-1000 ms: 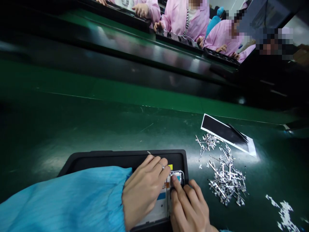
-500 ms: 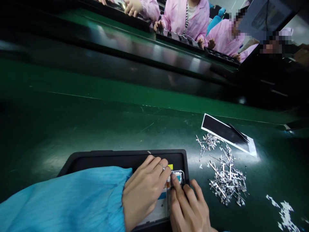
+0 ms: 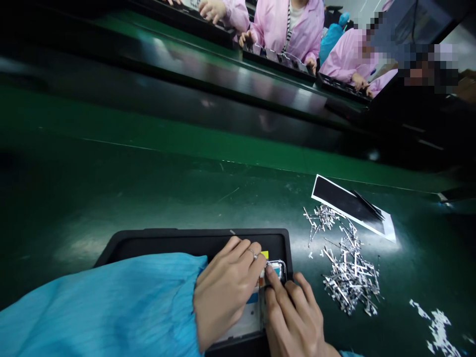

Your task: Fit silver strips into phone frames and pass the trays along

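Observation:
An opened phone (image 3: 250,317) with a pale metal inside, a blue strip and a rounded end lies in a black tray (image 3: 159,244). My left hand (image 3: 232,285), in a blue sleeve with a ring on one finger, arches over the phone. Its fingers are pressed together and curled down; their tips and anything between them are hidden. My right hand (image 3: 295,310) grips the phone's right side, its index fingertip pressing near the rounded end. The right thumb cannot be seen. A yellow tab (image 3: 265,254) shows just beyond the left fingers.
Thin silvery strips (image 3: 351,277) lie heaped on the green table (image 3: 178,188) right of the tray. Behind them is a white-edged sheet with black strips (image 3: 345,204). White scraps (image 3: 441,327) lie at lower right. Co-workers in pink (image 3: 288,29) work across the bench.
The view has shifted slightly, so tray and hands appear a little further right. Both hands keep nearly the same pose on the phone. Co-workers' hands across the bench have moved.

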{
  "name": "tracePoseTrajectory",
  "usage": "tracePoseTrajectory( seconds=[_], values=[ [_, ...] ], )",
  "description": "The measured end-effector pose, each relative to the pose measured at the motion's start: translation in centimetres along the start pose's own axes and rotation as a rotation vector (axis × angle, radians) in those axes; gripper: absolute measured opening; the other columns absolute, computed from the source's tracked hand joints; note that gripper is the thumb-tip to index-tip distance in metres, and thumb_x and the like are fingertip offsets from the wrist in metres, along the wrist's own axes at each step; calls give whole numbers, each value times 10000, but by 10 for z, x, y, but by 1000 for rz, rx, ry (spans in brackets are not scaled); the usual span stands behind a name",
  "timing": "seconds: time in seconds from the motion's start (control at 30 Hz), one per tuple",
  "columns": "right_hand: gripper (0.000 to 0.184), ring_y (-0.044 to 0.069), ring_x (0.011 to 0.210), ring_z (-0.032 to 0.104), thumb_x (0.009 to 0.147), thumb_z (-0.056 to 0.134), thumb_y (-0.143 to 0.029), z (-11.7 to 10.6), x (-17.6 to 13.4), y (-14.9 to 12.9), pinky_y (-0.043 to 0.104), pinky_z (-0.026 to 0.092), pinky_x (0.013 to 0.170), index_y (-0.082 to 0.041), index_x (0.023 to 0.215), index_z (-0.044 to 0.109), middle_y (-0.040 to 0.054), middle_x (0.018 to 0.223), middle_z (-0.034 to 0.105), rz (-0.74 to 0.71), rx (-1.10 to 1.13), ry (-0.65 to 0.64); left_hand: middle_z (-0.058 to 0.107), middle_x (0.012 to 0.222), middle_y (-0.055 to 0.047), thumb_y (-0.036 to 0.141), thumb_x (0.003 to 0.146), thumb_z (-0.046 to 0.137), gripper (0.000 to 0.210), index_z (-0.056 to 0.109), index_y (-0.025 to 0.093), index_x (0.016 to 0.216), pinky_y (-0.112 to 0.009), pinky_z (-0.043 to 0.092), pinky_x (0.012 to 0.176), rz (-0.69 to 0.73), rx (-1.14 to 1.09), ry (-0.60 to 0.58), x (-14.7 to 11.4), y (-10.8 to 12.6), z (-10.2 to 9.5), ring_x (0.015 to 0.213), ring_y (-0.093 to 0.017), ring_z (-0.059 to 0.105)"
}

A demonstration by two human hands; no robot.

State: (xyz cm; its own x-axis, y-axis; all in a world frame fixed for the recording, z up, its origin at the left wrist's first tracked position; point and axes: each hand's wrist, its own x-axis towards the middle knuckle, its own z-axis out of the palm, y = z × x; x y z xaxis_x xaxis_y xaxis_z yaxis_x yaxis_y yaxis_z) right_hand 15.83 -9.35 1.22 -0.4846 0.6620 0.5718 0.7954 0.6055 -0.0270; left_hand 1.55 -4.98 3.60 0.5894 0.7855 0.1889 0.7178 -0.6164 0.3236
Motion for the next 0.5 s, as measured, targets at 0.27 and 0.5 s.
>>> tracePoseTrajectory(
  seconds=[0.27,0.5],
  values=[
    [370,156,623,540,826,261,-47,3,5,0,351,404,716,-108,686,597,98,828,659,-35,-92,33,519,836,-64,-24,718,336,280,510,136,868,-367,365,795,14,-41,-48,-1,-2,-2,775,-198,462],
    [283,119,523,520,815,376,-59,17,7,3,305,419,664,-153,646,582,27,686,662,-72,-192,264,518,729,-21,-6,718,352,246,520,169,758,-334,309,792,58,-56,198,-2,-7,20,682,-173,424]
  ],
)
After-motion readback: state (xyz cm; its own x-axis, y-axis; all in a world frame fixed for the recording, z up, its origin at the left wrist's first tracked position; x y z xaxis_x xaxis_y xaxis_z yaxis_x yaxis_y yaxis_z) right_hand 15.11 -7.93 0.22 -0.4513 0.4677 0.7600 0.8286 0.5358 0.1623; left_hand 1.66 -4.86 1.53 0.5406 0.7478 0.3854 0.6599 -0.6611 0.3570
